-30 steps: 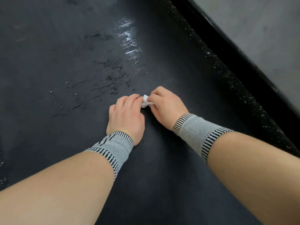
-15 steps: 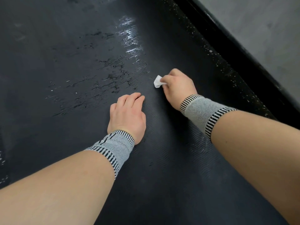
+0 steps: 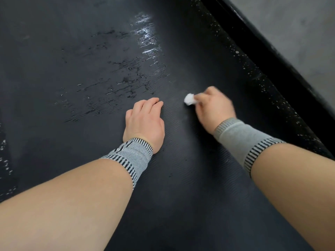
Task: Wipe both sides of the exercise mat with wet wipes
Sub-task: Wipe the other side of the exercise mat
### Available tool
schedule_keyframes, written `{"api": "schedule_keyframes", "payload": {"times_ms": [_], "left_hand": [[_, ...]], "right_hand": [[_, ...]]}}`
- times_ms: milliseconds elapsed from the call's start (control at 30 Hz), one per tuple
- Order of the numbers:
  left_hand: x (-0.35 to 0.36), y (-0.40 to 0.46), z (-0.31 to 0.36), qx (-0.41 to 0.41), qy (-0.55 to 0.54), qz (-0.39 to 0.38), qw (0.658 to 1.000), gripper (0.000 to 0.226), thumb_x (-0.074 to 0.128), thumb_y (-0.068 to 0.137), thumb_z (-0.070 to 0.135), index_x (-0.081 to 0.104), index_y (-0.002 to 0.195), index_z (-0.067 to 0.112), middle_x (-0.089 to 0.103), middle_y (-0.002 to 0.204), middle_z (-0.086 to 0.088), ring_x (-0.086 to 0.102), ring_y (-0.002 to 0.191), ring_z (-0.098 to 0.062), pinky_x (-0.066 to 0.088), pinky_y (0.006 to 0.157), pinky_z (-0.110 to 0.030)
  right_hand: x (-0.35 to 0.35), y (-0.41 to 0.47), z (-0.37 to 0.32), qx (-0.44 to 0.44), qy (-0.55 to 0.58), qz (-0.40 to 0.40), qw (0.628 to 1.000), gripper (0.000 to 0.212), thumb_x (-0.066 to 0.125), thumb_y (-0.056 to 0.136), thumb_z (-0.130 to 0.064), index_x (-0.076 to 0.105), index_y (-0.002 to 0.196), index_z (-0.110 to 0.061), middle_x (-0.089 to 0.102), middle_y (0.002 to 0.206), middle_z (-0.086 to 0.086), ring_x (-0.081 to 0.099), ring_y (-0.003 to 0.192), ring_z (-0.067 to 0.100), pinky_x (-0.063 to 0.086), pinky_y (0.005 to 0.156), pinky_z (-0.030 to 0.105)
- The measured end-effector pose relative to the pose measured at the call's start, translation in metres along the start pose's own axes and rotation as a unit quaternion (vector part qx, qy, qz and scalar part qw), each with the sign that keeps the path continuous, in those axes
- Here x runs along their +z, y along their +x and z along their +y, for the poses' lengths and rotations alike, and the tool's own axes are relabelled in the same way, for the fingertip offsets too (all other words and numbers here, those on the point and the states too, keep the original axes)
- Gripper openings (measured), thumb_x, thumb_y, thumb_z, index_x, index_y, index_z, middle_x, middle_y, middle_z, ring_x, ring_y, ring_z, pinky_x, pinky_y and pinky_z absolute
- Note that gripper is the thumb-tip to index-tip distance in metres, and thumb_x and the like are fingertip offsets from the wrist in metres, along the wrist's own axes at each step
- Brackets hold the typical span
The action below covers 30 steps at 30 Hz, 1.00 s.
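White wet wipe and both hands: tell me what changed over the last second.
The right hand carried the crumpled white wet wipe away from the left hand, rightward across the dark ribbed exercise mat, and now blurs mid-stroke. The left hand let go of the wipe and stays flat on the mat.

Got my knit wrist supports on both arms, forearms bare otherwise. The left wrist support point(image 3: 130, 156) is grey-white mesh with black-striped edges; the right wrist support point(image 3: 243, 140) is plain grey, same striped cuffs.
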State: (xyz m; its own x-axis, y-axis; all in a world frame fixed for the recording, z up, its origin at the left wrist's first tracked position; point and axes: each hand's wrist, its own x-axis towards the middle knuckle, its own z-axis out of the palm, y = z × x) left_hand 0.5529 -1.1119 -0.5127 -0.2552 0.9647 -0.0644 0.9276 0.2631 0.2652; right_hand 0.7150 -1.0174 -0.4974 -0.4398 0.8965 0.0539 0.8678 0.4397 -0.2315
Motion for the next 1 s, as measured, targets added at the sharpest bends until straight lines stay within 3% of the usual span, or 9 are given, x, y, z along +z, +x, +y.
{"api": "schedule_keyframes", "payload": {"times_ms": [100, 233, 300, 433, 467, 667, 733, 867, 1000], "left_hand": [[0.0, 0.0, 0.0, 0.0, -0.004, 0.003, 1.0, 0.046, 0.039, 0.099, 0.022, 0.043, 0.145, 0.024, 0.036, 0.152, 0.012, 0.028, 0.137, -0.015, 0.023, 0.108, -0.035], [-0.001, 0.0, 0.0, -0.007, -0.025, 0.003, 1.0, 0.047, 0.04, 0.097, 0.019, 0.042, 0.144, 0.023, 0.036, 0.152, 0.01, 0.029, 0.138, -0.015, 0.022, 0.108, -0.034], [-0.002, 0.0, 0.0, -0.009, -0.031, 0.007, 0.999, 0.048, 0.041, 0.097, 0.019, 0.041, 0.145, 0.023, 0.035, 0.152, 0.009, 0.028, 0.138, -0.015, 0.021, 0.108, -0.033], [-0.002, -0.001, 0.001, -0.016, -0.041, 0.013, 0.999, 0.048, 0.042, 0.097, 0.018, 0.04, 0.145, 0.021, 0.033, 0.152, 0.007, 0.024, 0.139, -0.017, 0.021, 0.11, -0.033], [-0.002, -0.001, 0.001, -0.016, -0.045, 0.014, 0.999, 0.048, 0.043, 0.097, 0.018, 0.04, 0.145, 0.021, 0.033, 0.152, 0.007, 0.024, 0.139, -0.017, 0.021, 0.11, -0.033], [-0.01, 0.001, -0.002, -0.041, -0.129, -0.001, 0.991, 0.053, 0.044, 0.096, 0.01, 0.036, 0.148, 0.019, 0.03, 0.154, 0.005, 0.025, 0.139, -0.017, 0.021, 0.114, -0.029], [-0.019, 0.004, -0.009, -0.046, -0.141, -0.009, 0.989, 0.052, 0.046, 0.098, 0.013, 0.036, 0.149, 0.018, 0.028, 0.155, 0.004, 0.024, 0.14, -0.017, 0.023, 0.113, -0.03], [-0.047, 0.031, -0.031, -0.029, -0.013, -0.021, 0.999, 0.059, 0.051, 0.097, 0.037, 0.031, 0.151, 0.023, 0.019, 0.16, 0.004, 0.019, 0.144, -0.02, 0.022, 0.114, -0.041], [-0.069, 0.077, -0.051, -0.042, 0.091, -0.099, 0.99, 0.079, 0.054, 0.089, 0.058, 0.023, 0.153, 0.025, 0.005, 0.164, 0.0, 0.007, 0.149, -0.023, 0.023, 0.113, -0.05]], "right_hand": [[-0.003, -0.001, 0.004, 0.129, 0.008, 0.044, 0.991, 0.027, 0.049, 0.091, -0.02, 0.066, 0.111, -0.015, 0.055, 0.107, 0.012, 0.056, 0.096, 0.033, 0.044, 0.08, 0.035], [0.003, -0.034, -0.043, -0.063, 0.083, -0.017, 0.994, 0.017, 0.06, 0.083, -0.009, 0.072, 0.094, -0.011, 0.058, 0.086, 0.015, 0.06, 0.074, 0.036, 0.051, 0.067, 0.038], [0.001, -0.024, -0.035, -0.101, 0.067, -0.027, 0.992, 0.018, 0.061, 0.082, -0.009, 0.073, 0.095, -0.012, 0.059, 0.087, 0.015, 0.061, 0.075, 0.036, 0.05, 0.067, 0.038], [-0.007, 0.021, -0.004, 0.16, 0.011, 0.025, 0.987, 0.029, 0.047, 0.094, -0.02, 0.062, 0.118, -0.014, 0.054, 0.116, 0.01, 0.056, 0.103, 0.03, 0.043, 0.085, 0.033], [-0.005, 0.026, -0.009, 0.18, 0.017, 0.034, 0.983, 0.03, 0.045, 0.094, -0.02, 0.06, 0.12, -0.015, 0.054, 0.118, 0.009, 0.055, 0.105, 0.029, 0.042, 0.087, 0.033], [0.01, 0.025, -0.07, -0.056, 0.033, -0.072, 0.995, 0.027, 0.046, 0.095, -0.023, 0.064, 0.114, -0.019, 0.054, 0.104, 0.004, 0.057, 0.094, 0.028, 0.04, 0.073, 0.029], [0.008, 0.038, -0.055, -0.012, 0.01, -0.066, 0.998, 0.026, 0.049, 0.093, -0.023, 0.065, 0.113, -0.018, 0.053, 0.108, 0.006, 0.056, 0.097, 0.03, 0.042, 0.077, 0.032], [0.006, 0.052, -0.046, 0.153, 0.033, 0.001, 0.988, 0.028, 0.047, 0.093, -0.023, 0.065, 0.112, -0.017, 0.052, 0.111, 0.008, 0.056, 0.097, 0.032, 0.04, 0.078, 0.029], [0.013, 0.032, -0.081, -0.046, 0.069, -0.068, 0.994, 0.027, 0.049, 0.092, -0.02, 0.066, 0.111, -0.015, 0.052, 0.108, 0.007, 0.056, 0.093, 0.03, 0.041, 0.077, 0.03]]}}
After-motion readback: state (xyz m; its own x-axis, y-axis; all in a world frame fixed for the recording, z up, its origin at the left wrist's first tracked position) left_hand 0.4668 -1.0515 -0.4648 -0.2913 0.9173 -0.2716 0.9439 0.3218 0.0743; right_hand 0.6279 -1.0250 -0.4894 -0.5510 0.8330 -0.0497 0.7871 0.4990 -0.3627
